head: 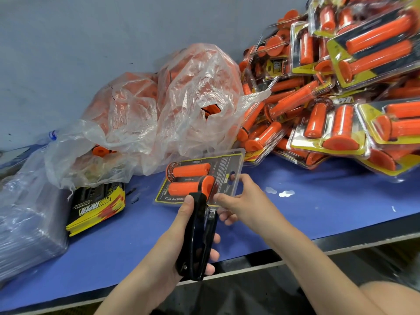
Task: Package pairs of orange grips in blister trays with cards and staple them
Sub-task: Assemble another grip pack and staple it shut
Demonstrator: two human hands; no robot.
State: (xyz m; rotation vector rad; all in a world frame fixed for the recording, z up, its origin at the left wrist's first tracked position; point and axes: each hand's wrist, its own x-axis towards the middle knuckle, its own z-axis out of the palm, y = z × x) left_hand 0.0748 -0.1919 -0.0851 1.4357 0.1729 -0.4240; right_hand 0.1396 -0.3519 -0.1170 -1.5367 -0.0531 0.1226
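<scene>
Stapling stage: the blister pack point(200, 178) is pinched by the right hand point(241, 198), the stapler point(197, 235) (clamped in the left hand point(177, 244)) is set at its near edge; a squeeze is judged due.

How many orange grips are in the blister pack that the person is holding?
2. The upper grip lies along the pack's far side; the lower grip lies beside it, nearer the stapler. None seems hidden inside this blister pack.
</scene>
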